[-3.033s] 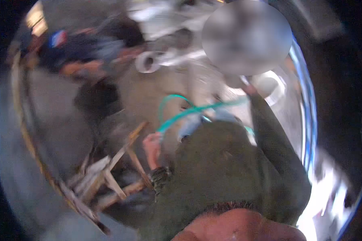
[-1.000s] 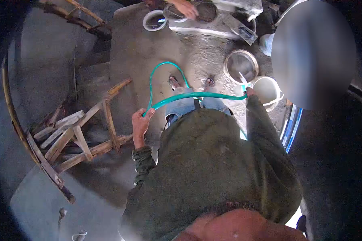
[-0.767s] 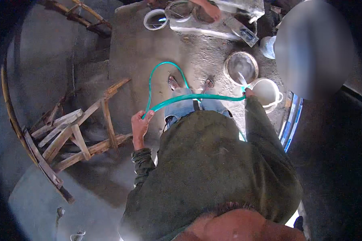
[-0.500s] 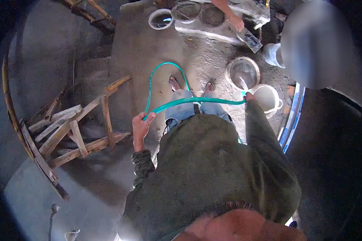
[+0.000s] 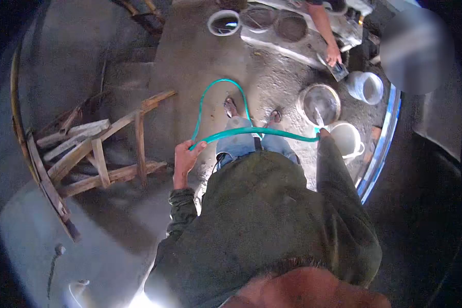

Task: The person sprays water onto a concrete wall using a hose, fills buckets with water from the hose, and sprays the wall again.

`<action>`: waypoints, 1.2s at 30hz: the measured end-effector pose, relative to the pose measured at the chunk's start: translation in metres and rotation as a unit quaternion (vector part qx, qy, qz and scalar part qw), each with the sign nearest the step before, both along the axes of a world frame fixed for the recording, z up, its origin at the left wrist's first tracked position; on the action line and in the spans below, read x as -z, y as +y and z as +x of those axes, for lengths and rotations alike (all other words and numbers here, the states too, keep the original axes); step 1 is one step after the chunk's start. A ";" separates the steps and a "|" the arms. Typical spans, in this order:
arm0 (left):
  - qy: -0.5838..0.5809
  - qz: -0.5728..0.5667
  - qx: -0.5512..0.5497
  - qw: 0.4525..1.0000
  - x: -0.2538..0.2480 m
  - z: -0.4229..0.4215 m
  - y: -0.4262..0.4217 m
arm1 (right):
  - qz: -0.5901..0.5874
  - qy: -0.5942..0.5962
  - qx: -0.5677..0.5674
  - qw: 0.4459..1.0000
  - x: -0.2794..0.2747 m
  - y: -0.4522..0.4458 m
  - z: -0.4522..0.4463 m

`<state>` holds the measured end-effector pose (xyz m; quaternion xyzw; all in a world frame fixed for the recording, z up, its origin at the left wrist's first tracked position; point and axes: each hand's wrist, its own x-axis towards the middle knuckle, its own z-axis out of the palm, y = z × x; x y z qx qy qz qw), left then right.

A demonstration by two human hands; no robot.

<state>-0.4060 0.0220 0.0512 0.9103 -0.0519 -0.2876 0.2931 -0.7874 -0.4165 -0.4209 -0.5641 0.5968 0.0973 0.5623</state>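
A green hose runs across in front of my legs, held at both ends of this stretch. My left hand is closed around it on the left. On the right, my right hand grips it near its outlet, partly hidden by my sleeve. Water streams from the outlet into a round bucket that holds murky liquid. A white bucket with a handle stands right beside it, under my right hand. The rest of the hose loops on the floor past my feet.
Another person's hand holds a flat trowel beyond the buckets. A whitish bucket stands at right, and several round containers stand at the back by a pale ledge. Wooden framing occupies the left.
My view has shifted, so the scene sits farther right. The other person's hand and trowel have moved right and nearer. Both my hands still hold the hose, and water keeps flowing.
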 end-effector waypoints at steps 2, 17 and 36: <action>0.010 -0.005 0.007 1.000 -0.001 -0.001 -0.001 | -0.086 0.062 -0.194 0.975 -0.042 0.000 0.020; -0.026 0.061 0.023 0.998 0.019 -0.009 0.023 | -0.196 -0.018 -0.411 0.890 -0.029 0.007 0.052; -0.119 -0.221 -0.337 0.907 -0.010 -0.040 0.154 | 0.163 -0.460 -0.258 0.834 -0.356 0.216 0.548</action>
